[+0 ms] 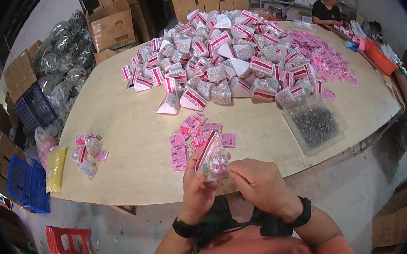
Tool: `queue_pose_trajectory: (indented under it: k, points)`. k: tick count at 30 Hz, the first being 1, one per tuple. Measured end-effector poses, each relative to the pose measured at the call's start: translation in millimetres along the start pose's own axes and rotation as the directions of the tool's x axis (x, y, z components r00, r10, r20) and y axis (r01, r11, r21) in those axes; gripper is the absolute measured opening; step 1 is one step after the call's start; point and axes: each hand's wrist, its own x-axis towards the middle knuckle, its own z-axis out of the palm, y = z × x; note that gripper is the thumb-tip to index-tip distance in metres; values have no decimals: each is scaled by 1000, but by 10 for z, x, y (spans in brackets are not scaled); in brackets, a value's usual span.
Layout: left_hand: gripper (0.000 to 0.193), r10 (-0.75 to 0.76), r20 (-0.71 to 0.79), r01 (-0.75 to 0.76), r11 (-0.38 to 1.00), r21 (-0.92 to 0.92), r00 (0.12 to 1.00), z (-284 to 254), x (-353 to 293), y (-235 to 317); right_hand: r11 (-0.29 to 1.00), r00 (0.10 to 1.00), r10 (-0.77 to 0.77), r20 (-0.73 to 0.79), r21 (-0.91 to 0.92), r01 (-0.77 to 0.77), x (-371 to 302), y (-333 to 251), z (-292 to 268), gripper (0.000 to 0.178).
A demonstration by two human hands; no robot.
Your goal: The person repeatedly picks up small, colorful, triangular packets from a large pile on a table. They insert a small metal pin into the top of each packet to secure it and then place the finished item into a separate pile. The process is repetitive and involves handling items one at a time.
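In my left hand [195, 182] is a toy cake slice [213, 164] with multicoloured speckles and a dark pink and white striped side, tilted up in front of me. The fingers of my right hand [256, 178] are pinched at the slice's right edge; what they grip, if anything, is too small to make out. Just beyond the slice, several pink printed cards [178, 154] lie in a loose pile on the table. A big heap of similar cake slices [218, 71] covers the far middle. To the right stands a clear plastic box [317, 125] full of thin metal pins or hooks.
On the left of the pale table [132, 148] lie a few slices with cards [87, 155] and a yellow bag [56, 169]. More pink cards [322, 59] spread at the far right, near a seated person [328, 11]. Blue crates [28, 180] and a red stool [71, 242] stand left.
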Motion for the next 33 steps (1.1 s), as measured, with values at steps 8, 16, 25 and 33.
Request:
queue_pose_trajectory:
  k: [8,16,25,33]
  points:
    - [76,25,-31,-20,987,163,999,8,-4,-6,1000,1000,0,26,-5,0,9,-8,7,2]
    - [72,40,-62,-28,982,185,997,-86,-25,-34,995,988,96,118,-15,-95,-1,-57,-55,9]
    - [71,77,-99,-57,980,190,992,5,-39,10,999,995,48,85,-21,-46,14,-31,-18,7]
    - [67,168,-58,-146,952,268,984,-23,-54,-16,993,979,118,163,-31,-115,33,-30,-60,8]
